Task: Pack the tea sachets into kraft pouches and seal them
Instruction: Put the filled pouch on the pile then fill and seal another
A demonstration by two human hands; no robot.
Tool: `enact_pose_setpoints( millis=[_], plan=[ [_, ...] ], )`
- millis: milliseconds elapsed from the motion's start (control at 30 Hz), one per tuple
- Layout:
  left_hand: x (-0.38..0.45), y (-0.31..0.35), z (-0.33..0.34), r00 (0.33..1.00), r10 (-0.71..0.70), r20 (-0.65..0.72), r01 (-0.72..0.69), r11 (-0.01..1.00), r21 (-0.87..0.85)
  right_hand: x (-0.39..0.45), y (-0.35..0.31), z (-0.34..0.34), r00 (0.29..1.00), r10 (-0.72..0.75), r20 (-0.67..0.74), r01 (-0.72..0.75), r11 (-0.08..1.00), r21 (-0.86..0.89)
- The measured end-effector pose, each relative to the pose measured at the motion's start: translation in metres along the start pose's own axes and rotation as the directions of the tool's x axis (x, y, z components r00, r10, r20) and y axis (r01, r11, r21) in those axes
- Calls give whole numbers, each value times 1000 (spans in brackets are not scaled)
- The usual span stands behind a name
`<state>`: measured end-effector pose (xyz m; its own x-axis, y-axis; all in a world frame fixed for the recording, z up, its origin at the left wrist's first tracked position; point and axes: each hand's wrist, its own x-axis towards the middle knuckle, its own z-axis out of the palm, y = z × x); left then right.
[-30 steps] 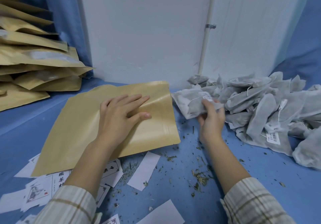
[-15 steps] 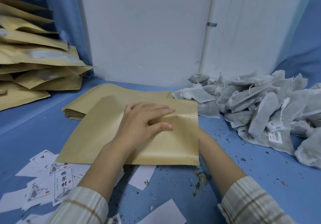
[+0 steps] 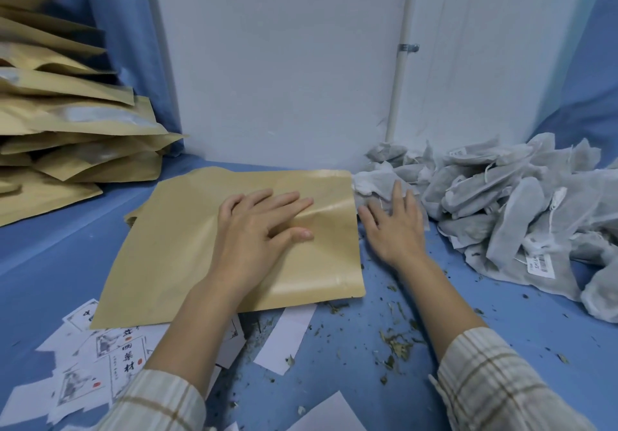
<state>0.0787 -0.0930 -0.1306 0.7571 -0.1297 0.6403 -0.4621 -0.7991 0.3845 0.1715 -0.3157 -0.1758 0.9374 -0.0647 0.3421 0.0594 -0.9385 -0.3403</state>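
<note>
A: What's nearest the wrists?

B: Plaid sleeves (image 3: 495, 383) at the bottom edge. Under and left of the left forearm, a scatter of printed label cards (image 3: 100, 350) and blank white slips (image 3: 284, 340) on the blue table (image 3: 50, 256). Between the two forearms, loose dried leaf crumbs (image 3: 398, 347).

A: Left hand?

B: Left hand (image 3: 257, 226) lies flat on the top kraft pouch (image 3: 187, 253), palm down, fingers straight and slightly spread, tips pointing right toward the pouch's right edge. The paper creases just ahead of the fingertips. Pressing, not gripping.

A: Pouch position?

B: Flat on the table under the left hand, right edge just beside the right hand's thumb. More flat pouches (image 3: 133, 216) peek out beneath it on the far-left side of the left hand.

A: Right hand?

B: Right hand (image 3: 394, 226) is open, fingers spread, palm down. Fingertips rest on a tea sachet (image 3: 378, 179) at the near edge of the pile. Holding nothing as far as I can see.

A: Beyond that?

B: Right of and past the right hand, the sachet pile (image 3: 521, 203), grey mesh bags with strings and white tags, one barcode tag (image 3: 540, 263) visible. Far left of the left hand, a tall stack of filled kraft pouches (image 3: 73, 129). Behind everything, a white panel (image 3: 284, 62) with a white pipe (image 3: 399, 79) clipped to it.
</note>
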Motion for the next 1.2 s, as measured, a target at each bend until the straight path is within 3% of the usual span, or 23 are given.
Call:
enact_pose_setpoints(
  millis=[133, 200, 267, 333, 367, 467, 533, 733, 833, 900, 1000, 1067, 1200],
  plan=[
    [1, -6, -1, 1000, -12, -22, 11, 1000, -5, 16, -4, 4, 999, 9, 45, -9, 1000, 17],
    [1, -8, -1, 1000, -20, -22, 20, 1000, 10, 14, -4, 3, 998, 31, -56, -24, 994, 111],
    [0, -9, 0, 999, -26, -24, 27, 999, 20, 7, -6, -2, 951, 77, -298, 22, 948, 316],
    [0, -9, 0, 999, -30, -23, 30, 999, 11, 0, -12, -11, 832, 256, -493, 86, 818, 569],
    [0, -9, -1, 999, -31, -21, 31, 999, 5, -3, -16, -17, 783, 365, -505, 101, 726, 681],
    [0, -11, -1, 999, -37, -21, 37, 999, 2, -7, -21, -31, 739, 576, -349, 134, 383, 914],
    [-1, -13, -2, 998, -47, -32, 47, 999, 6, -9, -19, -37, 749, 619, -236, 100, 247, 964],
    [-1, -13, -4, 997, -54, -54, 54, 999, 0, -43, -20, -34, 870, 479, -121, -22, 281, 959],
    [-1, -11, -5, 999, -43, -33, 41, 998, -38, -59, -33, -33, 965, 263, 8, -94, 314, 945],
    [0, -8, -5, 1000, -18, -3, 18, 997, -75, -63, -44, -35, 989, 114, 90, -125, 346, 930],
    [0, 1, -3, 998, 41, 44, -35, 991, -126, -63, -54, -39, 981, -17, 195, -161, 498, 852],
    [1, 7, -1, 995, 78, 65, -68, 988, -137, -67, -57, -43, 935, -94, 343, -224, 594, 773],
    [-1, 16, 3, 986, 112, 125, -95, 987, -129, -74, -50, -61, 791, -250, 558, -337, 584, 739]
  ],
)
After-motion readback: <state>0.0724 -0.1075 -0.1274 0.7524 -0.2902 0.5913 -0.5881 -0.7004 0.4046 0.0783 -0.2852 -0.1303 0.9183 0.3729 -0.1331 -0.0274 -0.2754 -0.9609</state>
